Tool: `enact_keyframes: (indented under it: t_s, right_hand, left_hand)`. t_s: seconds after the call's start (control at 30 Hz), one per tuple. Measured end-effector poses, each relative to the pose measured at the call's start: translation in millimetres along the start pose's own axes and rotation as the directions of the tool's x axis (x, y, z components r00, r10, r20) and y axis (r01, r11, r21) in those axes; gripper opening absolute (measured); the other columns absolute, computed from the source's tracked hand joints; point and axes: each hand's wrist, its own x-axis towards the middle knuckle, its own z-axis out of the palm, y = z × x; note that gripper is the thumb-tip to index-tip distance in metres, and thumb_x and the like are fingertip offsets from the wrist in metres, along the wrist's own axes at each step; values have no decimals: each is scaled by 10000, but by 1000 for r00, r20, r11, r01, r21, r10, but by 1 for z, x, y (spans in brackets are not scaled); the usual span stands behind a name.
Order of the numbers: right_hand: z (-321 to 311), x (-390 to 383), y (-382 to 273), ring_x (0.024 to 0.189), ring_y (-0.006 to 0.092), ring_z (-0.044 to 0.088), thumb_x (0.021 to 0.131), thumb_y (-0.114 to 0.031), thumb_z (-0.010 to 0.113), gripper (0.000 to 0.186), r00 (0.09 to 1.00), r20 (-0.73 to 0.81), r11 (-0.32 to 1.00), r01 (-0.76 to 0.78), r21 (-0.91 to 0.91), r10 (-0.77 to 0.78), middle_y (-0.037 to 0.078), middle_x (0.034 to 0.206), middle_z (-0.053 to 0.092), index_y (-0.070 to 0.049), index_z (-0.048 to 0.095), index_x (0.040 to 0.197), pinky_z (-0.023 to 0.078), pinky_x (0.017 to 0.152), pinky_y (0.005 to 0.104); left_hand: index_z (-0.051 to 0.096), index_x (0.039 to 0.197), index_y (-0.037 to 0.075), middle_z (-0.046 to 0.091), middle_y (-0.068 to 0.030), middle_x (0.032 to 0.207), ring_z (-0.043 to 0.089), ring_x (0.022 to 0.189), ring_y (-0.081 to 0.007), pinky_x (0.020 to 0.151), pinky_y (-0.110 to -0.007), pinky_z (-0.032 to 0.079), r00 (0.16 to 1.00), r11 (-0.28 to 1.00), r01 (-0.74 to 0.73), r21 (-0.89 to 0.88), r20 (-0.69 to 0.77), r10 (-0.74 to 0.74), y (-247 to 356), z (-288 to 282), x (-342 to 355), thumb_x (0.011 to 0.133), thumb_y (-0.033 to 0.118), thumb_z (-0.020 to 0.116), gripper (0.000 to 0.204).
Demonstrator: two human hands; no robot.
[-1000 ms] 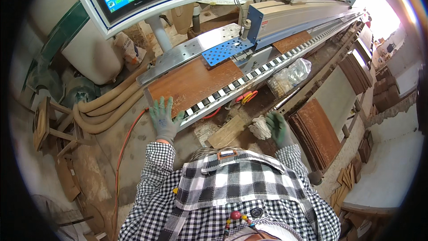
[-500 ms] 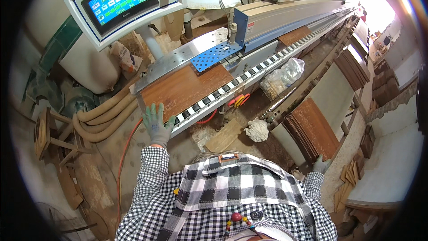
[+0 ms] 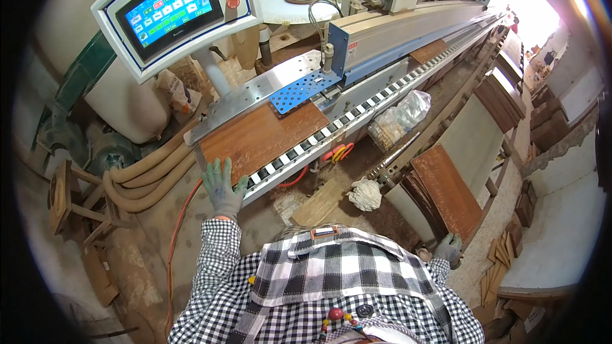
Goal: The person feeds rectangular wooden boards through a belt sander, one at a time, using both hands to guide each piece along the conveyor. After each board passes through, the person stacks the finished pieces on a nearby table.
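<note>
My left hand [image 3: 224,188], in a grey-green glove, rests with spread fingers at the near end of a brown board [image 3: 258,140] lying on the machine's feed track [image 3: 284,172], partly under a blue perforated plate [image 3: 296,92]. Down to the right, my gloved right hand [image 3: 449,247] has its fingers curled at the near end of a stack of brown boards [image 3: 446,188], gripping the top board's edge.
A touchscreen panel [image 3: 167,13] stands upper left above dust hoses [image 3: 143,181]. An orange cable [image 3: 178,223] runs along the floor. A crumpled white bundle [image 3: 365,194] and a plastic bag [image 3: 401,118] lie beside the track. More board stacks [image 3: 497,99] line the right.
My right hand has moved from beside the white bundle down and right onto the board stack, and curled at its edge. My left hand stays spread at the track's near end.
</note>
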Motion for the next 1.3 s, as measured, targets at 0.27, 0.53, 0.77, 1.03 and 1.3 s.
enact_keyframes:
  t_s: [0.27, 0.53, 0.77, 1.03, 1.3]
  right_hand:
    - [52, 2, 12, 1224, 270, 512, 835, -542, 703, 825, 551, 669, -232, -659, 715, 499, 98, 1404, 502, -4, 438, 1402, 447, 1000, 414]
    - [88, 38, -3, 1304, 256, 470, 826, -482, 745, 767, 601, 735, -514, -544, 663, 313, 86, 1420, 500, -45, 455, 1386, 424, 1061, 382]
    - [93, 23, 23, 1283, 268, 465, 863, -517, 682, 674, 670, 637, -417, -490, 765, 381, 114, 1363, 514, -80, 500, 1342, 396, 1075, 386]
    - [88, 17, -2, 1300, 271, 444, 803, -591, 699, 818, 654, 675, -429, -530, 731, 342, 131, 1377, 491, -70, 454, 1384, 381, 1072, 379]
    - [96, 27, 9, 1337, 274, 402, 777, -564, 736, 913, 592, 733, -510, -540, 669, 335, 124, 1428, 433, -25, 377, 1419, 369, 1095, 368]
  left_hand:
    - [404, 1465, 216, 326, -117, 1532, 254, 1430, -357, 1193, -542, 126, 1000, 1000, -12, 6, -10, 12, -1, 1, 2, 836, 530, 649, 744]
    - [385, 1474, 205, 323, -116, 1533, 249, 1429, -365, 1193, -547, 122, 1000, 998, -30, 50, -2, 30, -6, 4, 1, 854, 576, 593, 752]
    - [380, 1477, 201, 314, -110, 1542, 215, 1444, -358, 1199, -542, 95, 1000, 999, -8, 39, 22, 7, -7, 5, -1, 857, 581, 586, 756]
    - [376, 1480, 199, 304, -121, 1548, 198, 1454, -362, 1194, -550, 90, 1000, 1000, -14, -7, 19, 15, -8, 4, -1, 851, 539, 623, 756]
    - [364, 1489, 185, 320, -144, 1543, 200, 1458, -364, 1182, -557, 105, 996, 993, 77, -84, 49, -73, -30, -5, -20, 853, 513, 647, 769]
